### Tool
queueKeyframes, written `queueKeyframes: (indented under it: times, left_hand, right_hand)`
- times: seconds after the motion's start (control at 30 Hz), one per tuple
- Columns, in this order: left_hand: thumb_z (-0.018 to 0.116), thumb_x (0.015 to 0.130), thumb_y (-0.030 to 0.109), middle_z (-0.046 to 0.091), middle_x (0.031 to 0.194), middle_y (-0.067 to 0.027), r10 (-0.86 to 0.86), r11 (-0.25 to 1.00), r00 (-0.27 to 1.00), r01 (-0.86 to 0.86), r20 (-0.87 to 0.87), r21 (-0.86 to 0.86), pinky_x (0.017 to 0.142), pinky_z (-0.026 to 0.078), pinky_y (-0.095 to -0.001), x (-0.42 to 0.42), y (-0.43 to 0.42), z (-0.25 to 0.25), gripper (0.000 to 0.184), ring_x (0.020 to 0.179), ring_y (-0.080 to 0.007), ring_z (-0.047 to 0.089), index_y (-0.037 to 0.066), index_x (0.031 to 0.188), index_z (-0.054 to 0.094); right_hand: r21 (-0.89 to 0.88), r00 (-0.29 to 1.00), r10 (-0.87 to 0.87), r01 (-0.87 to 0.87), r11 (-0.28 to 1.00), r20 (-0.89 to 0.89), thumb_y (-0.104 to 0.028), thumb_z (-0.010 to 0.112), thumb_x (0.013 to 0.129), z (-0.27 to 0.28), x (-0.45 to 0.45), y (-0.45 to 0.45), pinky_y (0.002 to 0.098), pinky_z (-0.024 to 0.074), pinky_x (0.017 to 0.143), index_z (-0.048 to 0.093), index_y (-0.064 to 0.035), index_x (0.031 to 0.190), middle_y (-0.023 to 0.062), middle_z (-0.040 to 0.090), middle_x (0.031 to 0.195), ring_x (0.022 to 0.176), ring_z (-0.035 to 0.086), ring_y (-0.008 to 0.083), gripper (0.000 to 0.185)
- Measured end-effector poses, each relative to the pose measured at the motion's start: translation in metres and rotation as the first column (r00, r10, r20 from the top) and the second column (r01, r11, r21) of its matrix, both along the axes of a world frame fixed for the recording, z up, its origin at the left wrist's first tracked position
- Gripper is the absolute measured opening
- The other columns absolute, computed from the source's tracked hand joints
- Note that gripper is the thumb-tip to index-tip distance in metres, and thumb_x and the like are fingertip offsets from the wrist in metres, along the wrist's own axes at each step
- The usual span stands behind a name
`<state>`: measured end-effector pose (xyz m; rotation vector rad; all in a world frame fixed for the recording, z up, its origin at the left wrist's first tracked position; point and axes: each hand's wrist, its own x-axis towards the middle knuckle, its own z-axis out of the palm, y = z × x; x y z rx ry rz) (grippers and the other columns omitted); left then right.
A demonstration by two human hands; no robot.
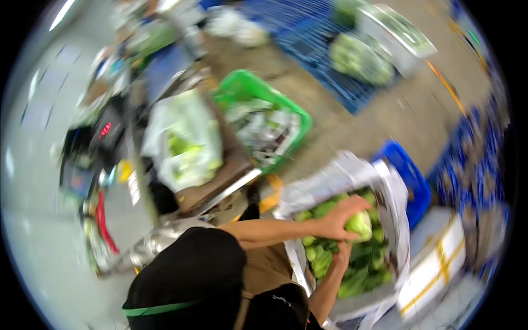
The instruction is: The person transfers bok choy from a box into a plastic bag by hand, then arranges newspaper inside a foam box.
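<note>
A lined box (401, 198) at the lower right holds leafy green vegetables (363, 264). Above them is a pale green vegetable head (359, 226). My left hand (342, 216) reaches in from the left, its fingers wrapped over the top of this head. From below, my right hand (342, 253) grips its lower side, close under my left hand. Motion blurs the fingertips, and parts of them are hidden behind the vegetable.
A white bag of greens (184, 143) rests on a brown surface (231, 151) at the left. Beyond stand a green crate (300, 113) and a blue pallet (308, 60) with bagged vegetables. A blue basket (412, 184) and taped foam box (434, 267) flank the lined box.
</note>
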<state>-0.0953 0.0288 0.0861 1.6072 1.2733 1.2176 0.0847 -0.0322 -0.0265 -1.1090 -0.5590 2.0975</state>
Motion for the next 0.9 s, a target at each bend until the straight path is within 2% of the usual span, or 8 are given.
queueKeyframes:
  times: [0.23, 0.37, 0.43, 0.5, 0.6, 0.67, 0.73, 0.9]
  left_hand:
    - [0.077, 0.06, 0.05, 0.042, 0.133, -0.0152, 0.387, 0.871, 0.922, -0.354, -0.03, 0.341, 0.106, 0.024, -0.0484, -0.143, -0.034, 0.129, 0.093, 0.128, -0.0354, 0.035, 0.005, 0.132, 0.041]
    - [0.072, 0.076, 0.031, 0.034, 0.146, -0.0132, 0.569, 0.796, 0.792, -0.598, 0.219, 0.095, 0.111, 0.027, -0.042, -0.274, -0.13, 0.216, 0.08, 0.134, -0.0274, 0.032, 0.007, 0.142, 0.033]
    - [0.057, 0.088, 0.031, 0.053, 0.13, -0.0111, 0.748, 0.625, 0.618, -0.779, 0.243, 0.059, 0.102, 0.04, -0.039, -0.368, -0.176, 0.194, 0.052, 0.12, -0.024, 0.05, 0.006, 0.132, 0.047]
    - [0.051, 0.09, 0.044, 0.056, 0.126, -0.0155, 0.77, 0.566, 0.569, -0.818, -0.287, -0.103, 0.099, 0.042, -0.0347, -0.44, -0.239, 0.161, 0.056, 0.116, -0.0287, 0.054, -0.001, 0.123, 0.053]
    - [0.046, 0.092, 0.053, 0.059, 0.118, -0.0173, 0.225, 0.718, 0.627, -0.624, -0.746, -0.309, 0.1, 0.029, -0.0619, -0.493, -0.322, 0.059, 0.052, 0.11, -0.0323, 0.056, 0.01, 0.117, 0.061]
    - [0.04, 0.09, 0.062, 0.063, 0.106, -0.0187, 0.043, 0.626, 0.664, -0.6, -0.747, -0.498, 0.1, 0.018, -0.0709, -0.501, -0.366, 0.026, 0.059, 0.108, -0.0334, 0.058, 0.013, 0.11, 0.066]
    - [0.037, 0.088, 0.067, 0.066, 0.097, -0.0185, -0.121, 0.505, 0.719, -0.548, -0.684, -0.666, 0.1, 0.016, -0.0721, -0.506, -0.392, 0.041, 0.065, 0.103, -0.0362, 0.059, 0.013, 0.104, 0.069]
    - [0.043, 0.086, 0.065, 0.067, 0.077, -0.0166, -0.002, 0.518, 0.781, -0.534, -0.625, -0.668, 0.089, 0.039, -0.0602, -0.51, -0.435, 0.061, 0.064, 0.084, -0.0393, 0.064, 0.009, 0.084, 0.072]
  right_hand:
    - [0.345, 0.906, 0.357, -0.269, 0.899, -0.227, -0.013, 0.065, 0.08, 0.079, -0.162, 0.068, 0.0419, 0.0456, 0.096, 0.037, 0.0002, 0.137, 0.0162, 0.049, 0.13, 0.114, 0.054, 0.0296, 0.065]
    - [0.556, 0.711, 0.542, -0.252, 0.792, -0.448, -0.012, 0.064, 0.081, 0.147, -0.31, 0.076, 0.0427, 0.0456, 0.097, 0.038, 0.0008, 0.137, 0.0167, 0.049, 0.129, 0.114, 0.054, 0.0303, 0.063]
    - [0.546, 0.772, 0.529, -0.29, 0.786, -0.352, -0.004, 0.068, 0.076, 0.205, -0.375, 0.065, 0.0444, 0.0453, 0.097, 0.04, 0.001, 0.134, 0.0166, 0.051, 0.128, 0.114, 0.054, 0.0307, 0.065]
    - [0.726, 0.756, 0.65, -0.491, 0.481, 0.08, -0.003, 0.075, 0.069, 0.193, -0.436, 0.085, 0.042, 0.0449, 0.098, 0.039, 0.0005, 0.134, 0.0168, 0.047, 0.133, 0.115, 0.053, 0.0282, 0.074]
    - [0.889, 0.549, 0.812, -0.449, 0.088, 0.197, -0.001, 0.077, 0.059, 0.277, -0.537, 0.028, 0.0348, 0.0457, 0.096, 0.038, -0.0035, 0.136, 0.0101, 0.054, 0.121, 0.113, 0.054, 0.0227, 0.087]
    - [0.772, 0.372, 0.713, -0.513, -0.376, 0.594, 0.0, 0.076, 0.057, 0.275, -0.597, 0.007, 0.0365, 0.0436, 0.095, 0.043, -0.0041, 0.133, 0.0124, 0.059, 0.115, 0.106, 0.057, 0.0258, 0.084]
    - [0.63, 0.418, 0.519, -0.187, -0.754, 0.745, -0.001, 0.077, 0.056, 0.283, -0.643, -0.031, 0.0386, 0.0389, 0.093, 0.047, -0.008, 0.132, 0.0141, 0.059, 0.119, 0.107, 0.055, 0.0306, 0.082]
    - [0.001, 0.39, 0.117, 0.287, -0.958, 0.913, -0.004, 0.07, 0.064, 0.214, -0.718, -0.113, 0.0372, 0.0373, 0.092, 0.052, -0.0121, 0.125, 0.0087, 0.059, 0.092, 0.094, 0.056, 0.0259, 0.065]
